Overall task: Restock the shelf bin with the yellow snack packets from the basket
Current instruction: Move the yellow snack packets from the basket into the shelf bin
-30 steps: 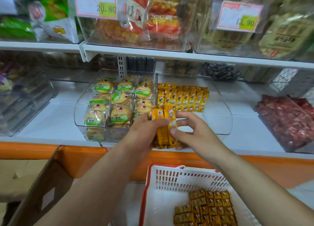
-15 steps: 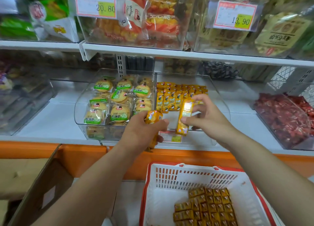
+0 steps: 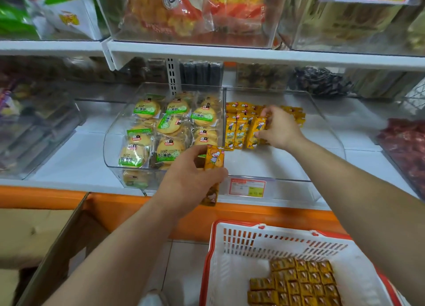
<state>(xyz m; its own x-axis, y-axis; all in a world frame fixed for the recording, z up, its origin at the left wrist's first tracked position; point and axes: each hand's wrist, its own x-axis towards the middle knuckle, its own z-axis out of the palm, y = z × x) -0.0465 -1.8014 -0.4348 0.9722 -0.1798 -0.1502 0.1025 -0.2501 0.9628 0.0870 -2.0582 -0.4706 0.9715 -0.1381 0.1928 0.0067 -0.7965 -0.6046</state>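
At frame centre the left hand grips a yellow packet upright, just in front of the clear bin. Centre right, inside the bin, the right hand pinches a second packet against the packet row standing there. Spare packets lie in the white basket at lower right.

Left hand grips one yellow packet; right arm extends forward, right hand pinching another packet.
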